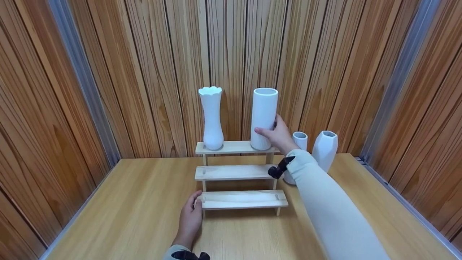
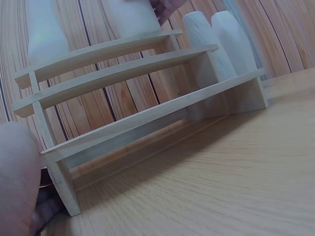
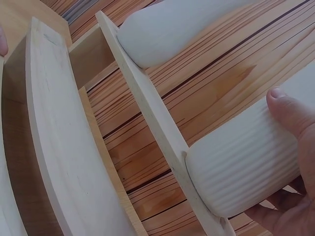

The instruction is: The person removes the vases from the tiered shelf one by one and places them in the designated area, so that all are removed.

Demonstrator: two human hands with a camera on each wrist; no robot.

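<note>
A three-step wooden shelf [image 1: 240, 172] stands on the table. My right hand [image 1: 279, 135] grips a tall white cylindrical vase [image 1: 264, 108] low on its side, thumb across the front and fingers behind. That vase stands upright at the right part of the top step, its ribbed base right at the board in the right wrist view. To its left on the same step is a white vase with a scalloped rim [image 1: 212, 119]. My left hand [image 1: 191, 216] holds the left end of the bottom step, thumb in front; in the left wrist view its fingers [image 2: 47, 209] reach behind the side leg.
Right of the shelf, on the table [image 1: 151, 202], stand a small white vase [image 1: 300, 139], partly hidden by the right forearm, and a faceted white vase [image 1: 326, 150]. Wood-patterned walls [image 1: 231, 65] enclose the table at the back and sides.
</note>
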